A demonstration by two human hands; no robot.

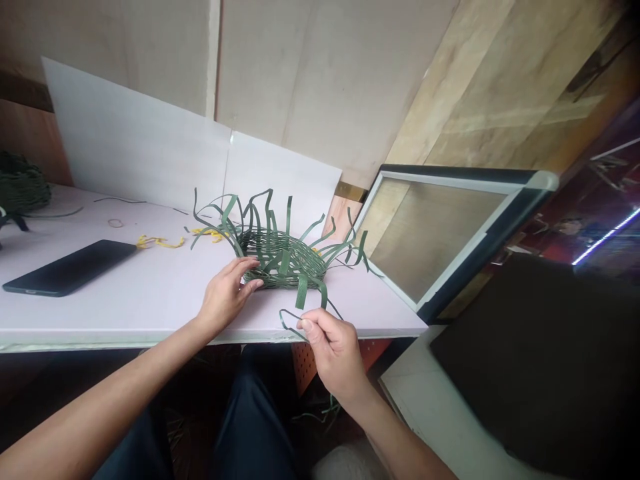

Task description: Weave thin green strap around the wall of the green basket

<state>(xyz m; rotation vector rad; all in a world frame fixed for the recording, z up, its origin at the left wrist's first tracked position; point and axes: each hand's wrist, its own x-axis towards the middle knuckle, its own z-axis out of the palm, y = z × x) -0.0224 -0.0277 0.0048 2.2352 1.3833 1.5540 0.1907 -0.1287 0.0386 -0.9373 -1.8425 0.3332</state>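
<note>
Green woven basket (303,257), low-walled, loose strip ends (289,215) curling up and outward, sits on a pale table (160,297). The half-open left hand (224,292) touches its left side; the right hand (336,350) pinches 1 thin strand (282,320).

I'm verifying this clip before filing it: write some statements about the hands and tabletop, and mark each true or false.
1. The left hand is at the left end of the green basket. True.
2. The right hand holds a phone. False: the right hand pinches a thin green strip.
3. Strip ends stick up above the basket. True.
4. The phone lies right of the basket. False: it lies left of it.
5. Yellow strands lie near the phone. True.
</note>
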